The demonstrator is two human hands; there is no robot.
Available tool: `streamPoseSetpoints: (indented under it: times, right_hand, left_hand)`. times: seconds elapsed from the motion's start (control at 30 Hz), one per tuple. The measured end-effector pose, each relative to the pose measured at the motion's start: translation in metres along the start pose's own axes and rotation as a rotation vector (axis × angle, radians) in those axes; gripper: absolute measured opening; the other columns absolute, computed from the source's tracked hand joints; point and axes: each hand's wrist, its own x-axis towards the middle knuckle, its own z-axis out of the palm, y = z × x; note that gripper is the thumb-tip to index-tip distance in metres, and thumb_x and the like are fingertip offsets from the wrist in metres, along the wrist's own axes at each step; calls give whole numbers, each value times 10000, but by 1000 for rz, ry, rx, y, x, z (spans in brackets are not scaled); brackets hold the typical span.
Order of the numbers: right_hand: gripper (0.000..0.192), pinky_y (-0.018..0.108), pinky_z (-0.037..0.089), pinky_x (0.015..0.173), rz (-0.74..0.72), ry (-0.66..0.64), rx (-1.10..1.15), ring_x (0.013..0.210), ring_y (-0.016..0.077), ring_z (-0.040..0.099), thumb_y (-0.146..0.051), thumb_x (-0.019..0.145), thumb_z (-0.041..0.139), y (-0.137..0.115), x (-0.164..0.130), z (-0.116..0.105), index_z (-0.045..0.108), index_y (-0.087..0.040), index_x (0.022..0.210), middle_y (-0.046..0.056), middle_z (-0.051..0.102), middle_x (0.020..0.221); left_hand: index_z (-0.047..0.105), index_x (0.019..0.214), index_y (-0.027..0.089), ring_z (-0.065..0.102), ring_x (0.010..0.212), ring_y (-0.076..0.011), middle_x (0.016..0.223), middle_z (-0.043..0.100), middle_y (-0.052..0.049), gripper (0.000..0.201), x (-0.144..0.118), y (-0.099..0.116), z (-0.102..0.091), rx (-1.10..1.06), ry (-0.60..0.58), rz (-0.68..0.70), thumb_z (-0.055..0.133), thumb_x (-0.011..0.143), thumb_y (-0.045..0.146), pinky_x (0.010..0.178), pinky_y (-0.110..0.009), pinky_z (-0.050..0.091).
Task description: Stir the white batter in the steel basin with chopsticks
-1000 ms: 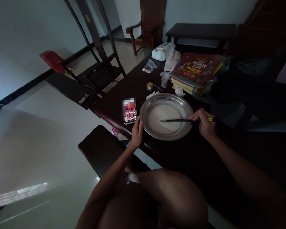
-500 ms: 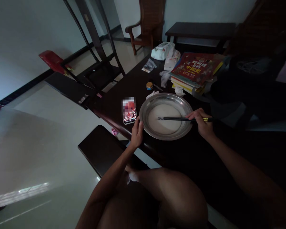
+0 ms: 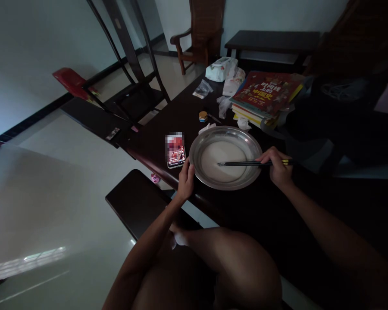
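Right hand (image 3: 278, 170) of mine grips the chopsticks (image 3: 245, 163), tips over the pale batter in the metal pan (image 3: 197, 148); left hand (image 3: 185, 181) clasps the pan's rim beside the phone (image 3: 175, 150).

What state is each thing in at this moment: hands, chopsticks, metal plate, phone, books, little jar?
left hand: gripping the near-left rim of the metal plate.
right hand: closed on the chopsticks.
chopsticks: held level, tips over the plate's middle.
metal plate: flat on the dark table, holding a pale layer.
phone: face up, screen lit.
books: closed, stacked.
small jar: upright, lid on.
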Motion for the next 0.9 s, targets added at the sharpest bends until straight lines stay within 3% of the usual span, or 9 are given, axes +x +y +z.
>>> streamPoseSetpoints:
  times: [0.17, 0.33, 0.5, 0.67, 0.9]
  right_hand:
    - [450, 441, 504, 803, -22, -36, -56, 767, 229, 661, -582, 929, 580, -2, 0, 1, 712, -289, 614, 10, 735, 670]
    - [501, 431, 500, 751, -19, -2, -15, 695, 216, 632, -597, 930, 565, -2, 0, 1, 663, -278, 556, 13, 706, 630]
    - [446, 437, 496, 821, -38, -44, -44, 778, 225, 661, -587, 931, 581, 0, 0, 1, 719, -289, 628, 15, 735, 683]
    - [502, 423, 498, 756, -15, -10, 5, 687, 209, 639, -588, 942, 559, 1, 0, 1, 668, -277, 564, 6, 710, 633]
    - [454, 425, 499, 804, -18, -18, -31, 763, 220, 658, -570, 938, 582, 0, 0, 1, 708, -281, 611, 9, 736, 678]
  left_hand:
    - [599, 1368, 190, 594, 1334, -284, 1396, 664, -128, 681, 0, 1, 0, 2, 7, -7, 414, 971, 712, 1157, -430, 442]
    - [586, 1380, 189, 589, 1340, -284, 1403, 657, -131, 659, 0, -2, 0, -4, -1, -4, 423, 980, 687, 1161, -440, 437]
    - [576, 1389, 180, 589, 1343, -286, 1416, 648, -141, 650, 0, -3, -1, 3, -2, -7, 412, 991, 667, 1157, -445, 443]
    - [573, 1396, 186, 591, 1343, -286, 1420, 647, -137, 647, 0, 0, -1, 1, -5, -7, 415, 992, 666, 1160, -447, 441]
    - [569, 1396, 176, 595, 1335, -288, 1418, 649, -142, 675, 0, 0, 0, 3, -4, -8, 403, 987, 686, 1149, -436, 452]
